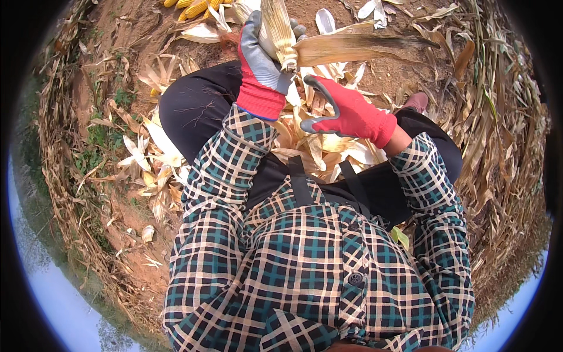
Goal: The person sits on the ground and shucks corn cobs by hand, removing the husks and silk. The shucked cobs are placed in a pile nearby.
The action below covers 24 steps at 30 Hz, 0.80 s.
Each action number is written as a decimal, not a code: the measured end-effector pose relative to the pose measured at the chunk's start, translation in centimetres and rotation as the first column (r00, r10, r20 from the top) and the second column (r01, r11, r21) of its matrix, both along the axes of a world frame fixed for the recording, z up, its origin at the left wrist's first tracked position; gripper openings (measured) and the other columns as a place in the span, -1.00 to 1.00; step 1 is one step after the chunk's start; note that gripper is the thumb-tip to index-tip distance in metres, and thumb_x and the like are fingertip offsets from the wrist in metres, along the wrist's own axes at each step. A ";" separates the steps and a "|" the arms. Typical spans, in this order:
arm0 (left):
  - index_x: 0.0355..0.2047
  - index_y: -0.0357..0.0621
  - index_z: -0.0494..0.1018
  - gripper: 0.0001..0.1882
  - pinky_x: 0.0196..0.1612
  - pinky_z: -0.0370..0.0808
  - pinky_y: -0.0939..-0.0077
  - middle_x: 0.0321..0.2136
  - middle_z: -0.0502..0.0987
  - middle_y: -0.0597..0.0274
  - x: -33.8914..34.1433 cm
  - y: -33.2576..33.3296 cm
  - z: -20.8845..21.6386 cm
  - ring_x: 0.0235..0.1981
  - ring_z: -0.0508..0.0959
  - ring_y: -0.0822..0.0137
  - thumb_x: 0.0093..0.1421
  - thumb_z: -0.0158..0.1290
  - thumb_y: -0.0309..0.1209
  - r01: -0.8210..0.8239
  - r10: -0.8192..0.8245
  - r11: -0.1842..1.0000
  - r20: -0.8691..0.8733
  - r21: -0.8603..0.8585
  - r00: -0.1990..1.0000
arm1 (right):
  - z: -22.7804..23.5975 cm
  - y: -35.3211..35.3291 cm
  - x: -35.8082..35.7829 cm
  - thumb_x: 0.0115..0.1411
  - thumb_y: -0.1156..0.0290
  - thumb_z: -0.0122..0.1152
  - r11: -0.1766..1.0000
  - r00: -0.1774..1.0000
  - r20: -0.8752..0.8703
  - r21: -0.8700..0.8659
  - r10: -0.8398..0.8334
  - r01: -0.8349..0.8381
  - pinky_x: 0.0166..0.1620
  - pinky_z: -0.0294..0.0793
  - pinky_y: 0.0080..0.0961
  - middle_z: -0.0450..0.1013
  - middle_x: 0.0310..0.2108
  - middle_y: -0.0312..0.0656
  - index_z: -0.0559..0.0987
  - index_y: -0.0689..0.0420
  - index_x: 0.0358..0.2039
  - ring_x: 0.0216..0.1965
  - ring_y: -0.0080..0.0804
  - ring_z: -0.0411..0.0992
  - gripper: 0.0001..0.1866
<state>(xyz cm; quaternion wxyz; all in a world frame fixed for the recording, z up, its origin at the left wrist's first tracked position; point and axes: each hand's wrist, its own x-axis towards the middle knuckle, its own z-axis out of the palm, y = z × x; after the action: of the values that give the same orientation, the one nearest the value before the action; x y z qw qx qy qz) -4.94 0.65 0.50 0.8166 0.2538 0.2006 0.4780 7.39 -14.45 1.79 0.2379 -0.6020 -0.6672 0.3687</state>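
Note:
My left hand (258, 73), in a red glove with grey palm and fingers, is closed around an ear of corn (277, 32) in its dry husk. The stalk end points down toward me, and a long dry leaf (358, 48) sticks out from it to the right. Just below and right of that stalk end is my right hand (343, 111), in a matching glove. Its thumb and a finger are spread apart in a wide gap, with nothing between them. Any kernels on the held ear are hidden by the husk.
Husked yellow corn ears (196, 8) lie on the soil at the far left. Stripped husks (328, 152) are heaped between my crossed legs, and more husks (158, 152) lie left of my knee (196, 111). Dry stalks (498, 146) cover the ground at right.

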 end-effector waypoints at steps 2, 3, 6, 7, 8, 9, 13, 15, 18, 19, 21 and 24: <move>-0.20 -0.24 0.36 -0.59 -0.26 0.58 0.29 -0.41 0.53 0.02 0.5 -0.8 -0.1 -0.38 0.59 0.14 0.28 -0.15 -0.09 0.098 -0.074 0.984 0.162 -0.147 0.984 | 0.9 1.5 1.0 0.05 0.22 0.31 0.987 0.969 -0.202 -0.112 -0.138 0.118 0.16 0.22 -0.40 0.27 0.13 -0.01 0.23 0.23 0.19 0.15 -0.29 0.27 -0.25; -0.19 -0.25 0.37 -0.57 -0.26 0.58 0.29 -0.41 0.53 0.01 0.9 -1.2 -0.2 -0.38 0.59 0.13 0.28 -0.15 -0.07 0.105 -0.079 0.979 0.147 -0.175 0.986 | 1.6 2.4 1.4 0.07 0.25 0.29 0.970 0.948 -0.260 -0.205 -0.185 0.133 0.16 0.21 -0.43 0.29 0.11 -0.05 0.23 0.23 0.19 0.15 -0.36 0.26 -0.28; -0.19 -0.19 0.39 -0.61 -0.23 0.55 0.34 -0.36 0.54 0.08 1.4 -1.9 -0.7 -0.38 0.57 0.21 0.26 -0.10 -0.09 0.170 -0.145 0.971 0.146 -0.171 0.979 | 1.4 2.8 0.8 0.18 0.28 0.17 0.963 0.714 -0.654 -0.089 -0.250 0.256 0.07 0.29 -0.52 0.37 -0.02 -0.23 0.27 0.22 0.17 0.01 -0.53 0.31 -0.41; -0.19 -0.12 0.41 -0.67 -0.20 0.54 0.38 -0.35 0.54 0.15 1.5 -2.1 -0.9 -0.35 0.57 0.26 0.24 -0.03 -0.12 0.157 -0.140 0.968 0.096 -0.195 0.985 | 1.9 2.6 0.7 0.20 0.29 0.14 0.952 0.703 -0.647 -0.131 -0.295 0.279 0.04 0.31 -0.53 0.39 -0.06 -0.23 0.28 0.23 0.16 -0.03 -0.53 0.34 -0.44; -0.13 -0.11 0.43 -0.69 -0.10 0.48 0.43 -0.24 0.52 0.23 1.9 -2.4 -1.1 -0.22 0.53 0.35 0.23 0.01 -0.19 0.171 -0.150 0.968 0.120 -0.184 0.981 | 2.5 2.6 0.5 0.22 0.30 0.12 0.938 0.691 -0.639 -0.171 -0.339 0.302 0.01 0.34 -0.55 0.42 -0.10 -0.24 0.29 0.23 0.15 -0.07 -0.54 0.36 -0.47; -0.07 -0.12 0.44 -0.65 -0.05 0.44 0.46 -0.16 0.50 0.29 1.6 -2.3 -2.5 -0.15 0.49 0.41 0.21 0.05 -0.19 0.060 -0.079 0.979 -0.090 -0.195 0.993 | 1.4 2.8 0.9 0.23 0.31 0.10 0.929 0.573 -0.732 -0.273 -0.369 0.249 -0.01 0.35 -0.56 0.43 -0.13 -0.24 0.31 0.24 0.14 -0.10 -0.54 0.37 -0.50; -0.04 -0.08 0.45 -0.63 -0.07 0.44 0.53 -0.14 0.48 0.34 2.2 -4.0 -3.1 -0.15 0.48 0.44 0.21 0.06 -0.17 -0.026 0.028 1.000 -0.205 0.015 0.978 | 1.2 3.5 0.8 0.27 0.33 0.05 0.909 0.817 -0.403 -0.123 -0.413 0.399 -0.14 0.40 -0.56 0.47 -0.22 -0.22 0.43 0.26 0.02 -0.22 -0.50 0.42 -0.64; -0.05 -0.07 0.45 -0.64 -0.08 0.44 0.54 -0.16 0.49 0.36 2.3 -3.5 -2.0 -0.15 0.49 0.43 0.22 0.04 -0.16 0.096 -0.125 0.969 -0.119 -0.227 0.985 | 1.8 3.8 0.1 0.24 0.31 0.08 0.828 0.691 -0.516 -0.065 -0.506 0.557 -0.25 0.42 -0.54 0.49 -0.32 -0.23 0.47 0.23 -0.06 -0.33 -0.50 0.43 -0.67; -0.07 -0.06 0.43 -0.67 -0.10 0.47 0.53 -0.27 0.53 0.38 2.4 -2.9 -1.9 -0.22 0.53 0.41 0.27 -0.06 -0.16 0.113 -0.161 0.956 -0.159 -0.271 0.974 | 1.7 3.9 0.4 0.17 0.26 0.19 0.827 0.776 -0.492 0.177 -0.396 0.534 -0.33 0.44 -0.50 0.50 -0.39 -0.23 0.48 0.19 -0.10 -0.41 -0.50 0.45 -0.65; -0.07 -0.09 0.40 -0.67 -0.10 0.47 0.50 -0.24 0.53 0.31 2.3 -2.6 -2.5 -0.20 0.52 0.38 0.29 -0.10 -0.16 0.193 -0.214 0.959 -0.083 -0.209 0.973 | 2.3 3.7 0.4 0.17 0.28 0.20 0.846 0.815 -0.447 0.202 -0.369 0.494 -0.30 0.44 -0.50 0.50 -0.35 -0.22 0.48 0.19 -0.10 -0.37 -0.49 0.46 -0.66; -0.08 -0.15 0.34 -0.66 -0.11 0.49 0.44 -0.20 0.52 0.17 1.9 -1.6 -4.7 -0.16 0.52 0.30 0.32 -0.19 -0.17 0.333 -0.329 0.941 0.058 -0.063 0.942 | 3.4 3.0 0.0 0.15 0.31 0.22 0.879 0.883 -0.353 0.248 -0.310 0.407 -0.25 0.45 -0.51 0.51 -0.26 -0.19 0.48 0.19 -0.11 -0.31 -0.46 0.47 -0.67; -0.04 -0.24 0.29 -0.62 -0.11 0.49 0.40 -0.23 0.52 0.06 1.3 0.3 -11.8 -0.19 0.51 0.22 0.32 -0.24 -0.20 0.493 -0.490 0.870 0.166 0.025 0.856 | 3.1 2.8 -0.1 0.12 0.33 0.26 0.866 0.995 -0.097 0.497 -0.010 0.057 -0.14 0.44 -0.50 0.50 -0.18 -0.12 0.48 0.18 -0.07 -0.18 -0.36 0.48 -0.62</move>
<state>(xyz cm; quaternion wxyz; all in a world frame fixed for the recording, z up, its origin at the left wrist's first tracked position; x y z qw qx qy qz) -3.69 0.93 -11.31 0.9275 0.2483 0.0645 0.2717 7.28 -11.65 4.91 0.4218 -0.5143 -0.7176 0.2066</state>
